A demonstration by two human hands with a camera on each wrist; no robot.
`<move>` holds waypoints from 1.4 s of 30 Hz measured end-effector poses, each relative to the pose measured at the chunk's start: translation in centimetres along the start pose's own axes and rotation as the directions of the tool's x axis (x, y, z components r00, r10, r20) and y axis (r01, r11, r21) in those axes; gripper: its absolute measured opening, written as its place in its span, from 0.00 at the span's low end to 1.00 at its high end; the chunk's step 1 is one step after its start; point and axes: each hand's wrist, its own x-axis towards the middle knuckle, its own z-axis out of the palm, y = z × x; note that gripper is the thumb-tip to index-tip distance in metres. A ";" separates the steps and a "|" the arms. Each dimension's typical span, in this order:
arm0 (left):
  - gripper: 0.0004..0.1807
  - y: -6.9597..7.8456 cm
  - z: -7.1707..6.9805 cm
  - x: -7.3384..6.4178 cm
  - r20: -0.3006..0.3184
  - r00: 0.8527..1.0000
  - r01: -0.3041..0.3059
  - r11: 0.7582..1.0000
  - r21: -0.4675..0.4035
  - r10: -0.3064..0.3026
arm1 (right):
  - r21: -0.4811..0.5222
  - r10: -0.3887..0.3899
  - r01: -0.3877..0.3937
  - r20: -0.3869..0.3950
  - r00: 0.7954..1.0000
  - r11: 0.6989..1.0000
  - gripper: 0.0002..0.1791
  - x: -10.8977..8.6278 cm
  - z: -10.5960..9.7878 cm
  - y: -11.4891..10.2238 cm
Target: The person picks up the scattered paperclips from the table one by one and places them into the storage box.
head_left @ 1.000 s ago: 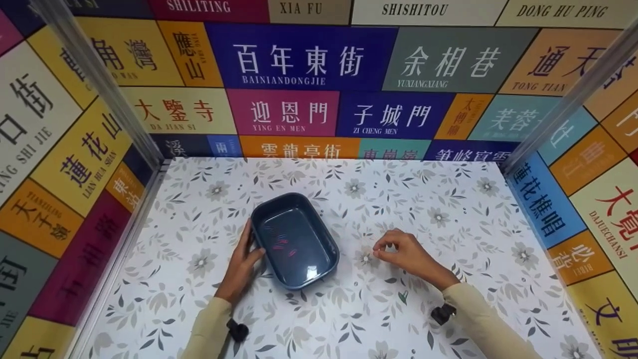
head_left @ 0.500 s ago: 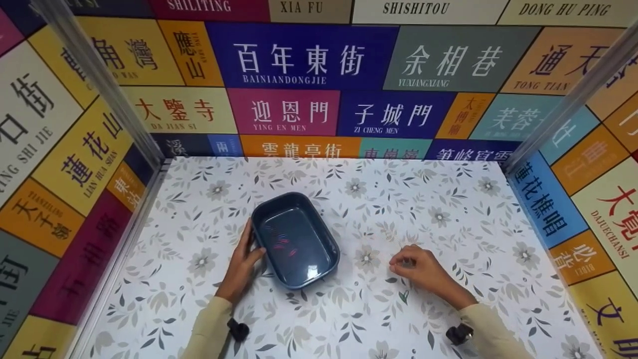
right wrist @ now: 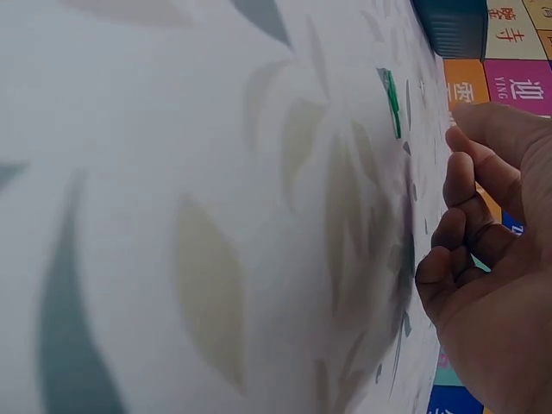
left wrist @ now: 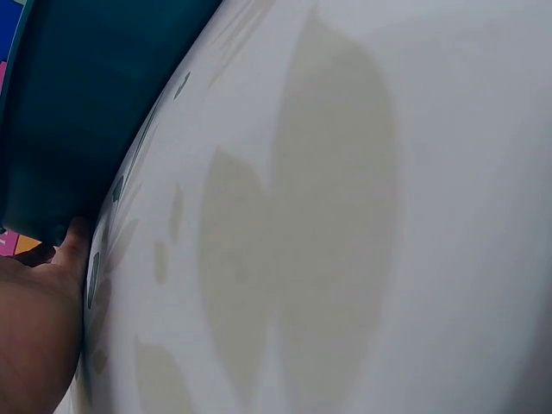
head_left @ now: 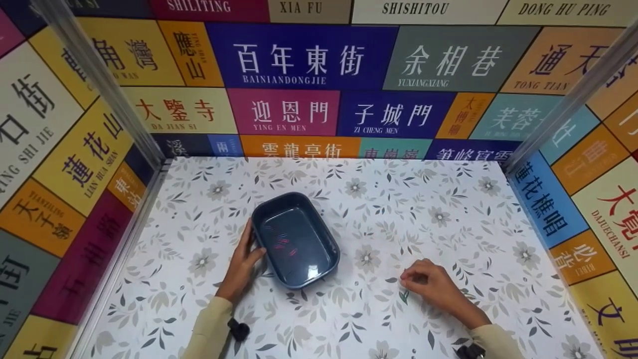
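Observation:
A dark blue rectangular dish (head_left: 299,284) sits slanted on the table, with several thin pink pieces (head_left: 282,243) on its floor, too small to tell their kind. My left hand (head_left: 240,267) rests against the dish's left outer wall, fingers along the side and thumb touching lower down. My right hand (head_left: 434,285) hovers low over the table to the right, fingers loosely bent, thumb and forefinger tips close together. Nothing shows between them. Just below those fingertips lies a small green loop-shaped piece (head_left: 403,297), seen edge-on as a thin green strip (right wrist: 392,102) in the right wrist view.
The table (head_left: 349,319) has a white covering printed with grey leaves and flowers, easily confused with small objects. Panels with printed street signs (head_left: 301,55) enclose the back and both sides. Each wrist wears a small black camera (head_left: 239,330).
My right hand has moved back toward me and slightly right, from beside the dish to the green piece. The left hand and the dish have stayed put.

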 end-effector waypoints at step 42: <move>0.47 -0.1 -0.1 -0.2 0.001 1.000 0.015 1.000 -0.003 -0.015 | -0.007 -0.227 0.227 -0.068 0.972 0.974 0.21 -2.5 0.6 1.6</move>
